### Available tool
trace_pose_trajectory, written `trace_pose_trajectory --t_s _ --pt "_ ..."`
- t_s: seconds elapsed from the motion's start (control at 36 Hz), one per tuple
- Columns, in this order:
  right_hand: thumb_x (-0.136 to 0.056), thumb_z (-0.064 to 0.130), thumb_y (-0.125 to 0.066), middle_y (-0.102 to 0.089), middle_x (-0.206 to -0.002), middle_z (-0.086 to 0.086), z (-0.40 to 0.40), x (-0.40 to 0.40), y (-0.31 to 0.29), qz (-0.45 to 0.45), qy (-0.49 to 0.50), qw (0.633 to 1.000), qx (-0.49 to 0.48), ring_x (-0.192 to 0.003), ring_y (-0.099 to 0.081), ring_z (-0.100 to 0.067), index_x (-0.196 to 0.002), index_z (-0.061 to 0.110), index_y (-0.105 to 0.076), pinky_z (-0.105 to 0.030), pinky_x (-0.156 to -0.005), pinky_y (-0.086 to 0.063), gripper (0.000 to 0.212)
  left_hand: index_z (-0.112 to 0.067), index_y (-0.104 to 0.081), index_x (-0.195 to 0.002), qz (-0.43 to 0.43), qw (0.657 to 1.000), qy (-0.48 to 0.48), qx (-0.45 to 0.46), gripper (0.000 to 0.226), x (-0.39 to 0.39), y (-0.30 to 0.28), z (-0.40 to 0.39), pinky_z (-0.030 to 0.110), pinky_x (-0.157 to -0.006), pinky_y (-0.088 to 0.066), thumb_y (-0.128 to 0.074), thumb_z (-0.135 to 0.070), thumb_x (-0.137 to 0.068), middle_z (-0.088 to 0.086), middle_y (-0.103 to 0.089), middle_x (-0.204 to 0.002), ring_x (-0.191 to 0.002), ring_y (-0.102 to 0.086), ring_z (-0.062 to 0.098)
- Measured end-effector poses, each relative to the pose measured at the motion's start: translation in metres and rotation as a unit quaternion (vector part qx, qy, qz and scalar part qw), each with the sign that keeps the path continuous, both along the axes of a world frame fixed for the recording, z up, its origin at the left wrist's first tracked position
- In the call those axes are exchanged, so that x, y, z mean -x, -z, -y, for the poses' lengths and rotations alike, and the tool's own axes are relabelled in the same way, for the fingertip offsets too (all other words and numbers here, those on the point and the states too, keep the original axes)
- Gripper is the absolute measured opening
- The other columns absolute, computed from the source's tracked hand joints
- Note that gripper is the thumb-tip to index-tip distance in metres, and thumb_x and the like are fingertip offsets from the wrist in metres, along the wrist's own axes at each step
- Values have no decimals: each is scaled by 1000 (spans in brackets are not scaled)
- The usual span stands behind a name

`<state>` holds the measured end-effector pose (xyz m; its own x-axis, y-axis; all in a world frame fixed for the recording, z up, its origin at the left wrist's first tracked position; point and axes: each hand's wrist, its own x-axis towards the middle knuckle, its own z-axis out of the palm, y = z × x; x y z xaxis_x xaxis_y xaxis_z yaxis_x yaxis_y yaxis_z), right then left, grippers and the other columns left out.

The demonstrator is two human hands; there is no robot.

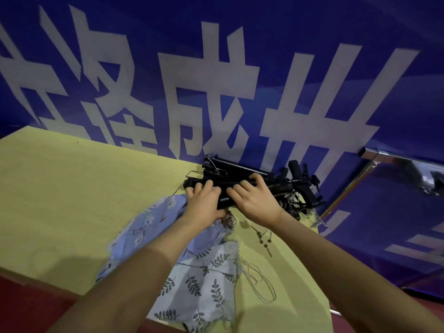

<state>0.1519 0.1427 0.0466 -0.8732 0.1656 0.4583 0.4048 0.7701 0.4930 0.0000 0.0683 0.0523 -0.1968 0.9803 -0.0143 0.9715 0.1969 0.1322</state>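
A pile of black clip hangers lies at the far right of the yellow table, against the blue banner. My left hand grips the near end of one black hanger, fingers curled over its bar. My right hand lies on top of the pile beside it, fingers bent over the hangers. Under my left forearm lie pieces of cloth: a blue floral piece and a pale piece with a leaf print, both with frayed edges.
Several small loose clips and a loop of thread lie on the table near the cloth. A chrome rail stands to the right. The blue banner with white characters backs the table. The red floor shows below.
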Motion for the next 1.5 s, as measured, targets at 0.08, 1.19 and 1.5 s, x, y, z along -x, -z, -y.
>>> trace_pose_trajectory --t_s 0.08,1.19,1.5 --pt "-84 24 -61 -65 -107 -2 -2 -6 -3 -47 -4 999 -15 -94 -62 -22 -113 13 -57 -37 -91 -34 31 -17 -49 -122 45 999 -30 -9 47 2 -1 -4 39 -94 -29 -62 -42 -84 4 -42 -125 -116 -40 27" --pt "-92 13 -58 -51 -106 -7 -11 35 -7 -132 121 834 523 -94 -55 -22 -105 4 -62 -31 -81 -46 17 -12 -58 -85 311 906 -205 -200 27 45 9 -6 35 -84 -31 -71 -31 -71 -2 -50 -93 -91 -51 22" --pt "-95 12 -53 -61 -75 -9 -10 49 -38 -368 39 546 752 -69 -59 -13 -78 3 -56 -21 -73 -48 20 -6 -57 -86 398 871 -167 -234 23 48 17 2 35 -71 -47 -72 -14 -71 -1 -49 -88 -80 -57 21"
